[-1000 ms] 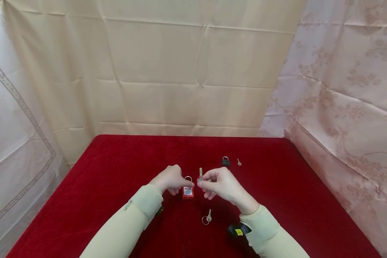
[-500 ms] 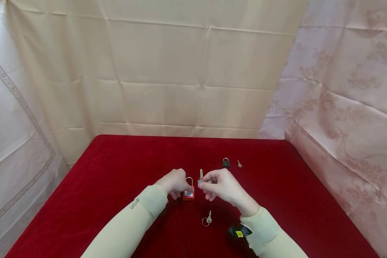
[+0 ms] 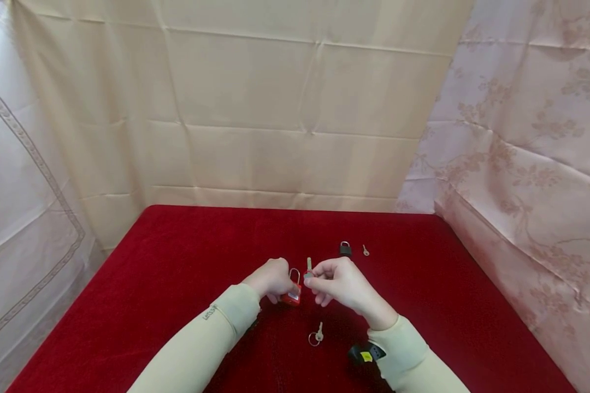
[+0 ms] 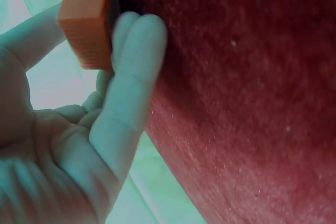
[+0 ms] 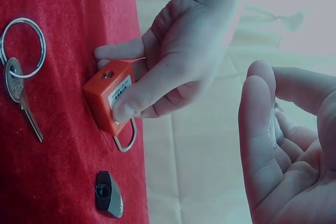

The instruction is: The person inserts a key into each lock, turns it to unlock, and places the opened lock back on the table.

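My left hand (image 3: pixel 271 277) grips a red padlock (image 3: pixel 292 296), its thumb lying across the white label. The padlock tilts, with its silver shackle upward in the head view. In the right wrist view, the keyhole face of the padlock (image 5: pixel 110 74) shows, low over the red cloth. To the right, my right hand (image 3: pixel 338 281) pinches a key (image 3: pixel 309 265) with a red part at its head, blade pointing up. The key and the padlock are close but apart. From the right wrist, the fingers of the right hand (image 5: pixel 294 145) hide most of that key.
Nearer the person, a key on a ring (image 3: pixel 319 333) lies on the red tablecloth (image 3: pixel 216 240). Beyond the right hand are a black padlock (image 3: pixel 345 250) and a small key (image 3: pixel 366 251). Cream curtains (image 3: pixel 246 109) hang behind the table.
My left hand has shifted a little to the right with the red padlock, which has gone from upright to tilted and sits nearer the held key. The right hand has hardly moved.
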Demonstrator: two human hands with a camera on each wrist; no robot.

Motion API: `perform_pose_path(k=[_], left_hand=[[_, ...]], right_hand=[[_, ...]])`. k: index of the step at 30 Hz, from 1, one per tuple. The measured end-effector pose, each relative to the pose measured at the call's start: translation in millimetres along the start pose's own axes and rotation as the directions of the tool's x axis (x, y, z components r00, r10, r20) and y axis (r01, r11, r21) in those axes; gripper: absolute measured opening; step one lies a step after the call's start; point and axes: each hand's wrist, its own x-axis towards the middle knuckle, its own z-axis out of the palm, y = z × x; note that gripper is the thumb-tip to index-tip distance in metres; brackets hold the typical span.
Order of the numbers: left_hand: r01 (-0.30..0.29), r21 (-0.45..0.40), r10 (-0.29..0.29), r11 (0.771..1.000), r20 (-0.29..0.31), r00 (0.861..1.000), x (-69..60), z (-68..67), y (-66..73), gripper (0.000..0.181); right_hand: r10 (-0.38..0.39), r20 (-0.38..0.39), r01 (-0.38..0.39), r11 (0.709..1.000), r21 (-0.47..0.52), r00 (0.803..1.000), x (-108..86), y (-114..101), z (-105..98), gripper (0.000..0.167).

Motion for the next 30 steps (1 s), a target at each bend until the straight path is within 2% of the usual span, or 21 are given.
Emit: perform_pose_path(k=[8,15,20,25,30], left_hand=[[-0.018,-0.095,0.021,0.995,0.029,0.999,3.4,0.1,-6.8,0.019],[-0.046,-0.213,0.063,0.976,0.073,0.995,2.1,-5.8,-13.7,0.017],[-0.052,-0.261,0.076,0.964,0.081,0.994,1.3,-6.1,-15.1,0.023],[-0.085,-0.257,0.103,0.963,0.06,0.993,-0.6,-8.8,-15.4,0.018],[-0.13,-0.232,0.13,0.964,-0.013,0.991,-1.6,-19.2,-17.4,0.011]], right_hand=[[0.0,-0.006,0.0,1.0,0.006,1.0,-0.6,-2,-1,0.013],[0.001,-0.012,-0.001,1.0,0.002,1.0,0.0,-1,-2,0.013],[0.001,-0.014,-0.001,1.0,0.005,1.0,0.3,0,-3,0.014],[0.004,-0.008,-0.004,1.0,0.005,1.0,0.5,1,-3,0.014],[0.0,-0.006,0.0,1.0,0.011,1.0,1.1,2,-4,0.014]])
